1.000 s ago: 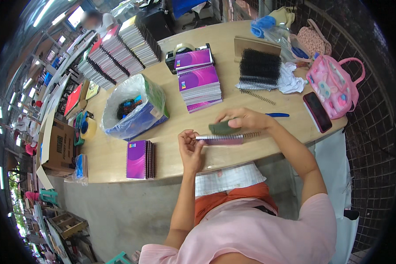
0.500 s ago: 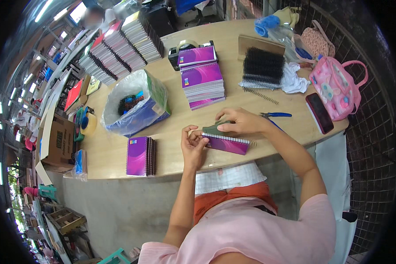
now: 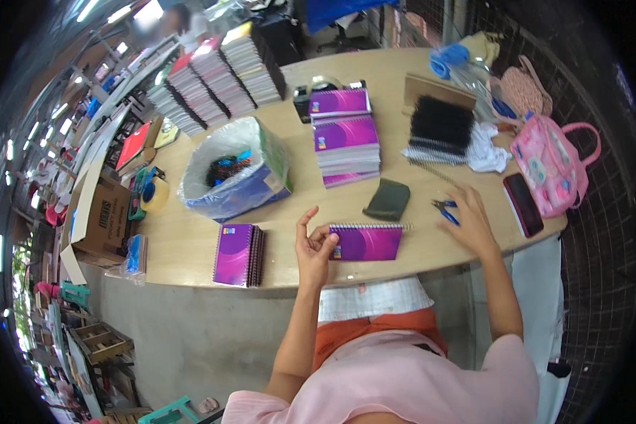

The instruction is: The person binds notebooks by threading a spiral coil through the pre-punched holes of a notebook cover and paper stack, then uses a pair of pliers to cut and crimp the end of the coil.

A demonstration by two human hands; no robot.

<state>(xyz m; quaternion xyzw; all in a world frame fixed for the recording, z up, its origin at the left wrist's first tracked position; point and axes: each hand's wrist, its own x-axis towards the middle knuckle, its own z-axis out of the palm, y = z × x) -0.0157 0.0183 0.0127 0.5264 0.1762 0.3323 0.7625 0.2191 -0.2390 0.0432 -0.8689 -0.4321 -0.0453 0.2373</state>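
Between the thumb and fingers of my left hand [image 3: 314, 254] is the left edge of a small purple spiral notebook [image 3: 369, 242]. The notebook lies near the table's front edge, and its wire coil sticks out a little past the right end. My right hand [image 3: 473, 218] reaches over blue-handled pliers [image 3: 444, 210], fingers apart; whether they touch the handles is hard to see. A dark green pad [image 3: 387, 199] lies just behind the notebook. To the left stands a small pile of finished-looking purple notebooks [image 3: 234, 254]. A taller stack of purple notebooks [image 3: 346, 141] sits farther back.
Black coils [image 3: 442, 127] are piled at the back right, beside a pink bag [image 3: 552, 166] and a phone [image 3: 522, 205]. A plastic-lined bin [image 3: 237, 166] stands left of centre. Tall notebook stacks [image 3: 215, 78] and a cardboard box [image 3: 100, 219] are at the left.
My right hand has let go of the green pad, now lying behind the notebook, and has moved right to the pliers. My left hand stays at the notebook, which now lies flatter.
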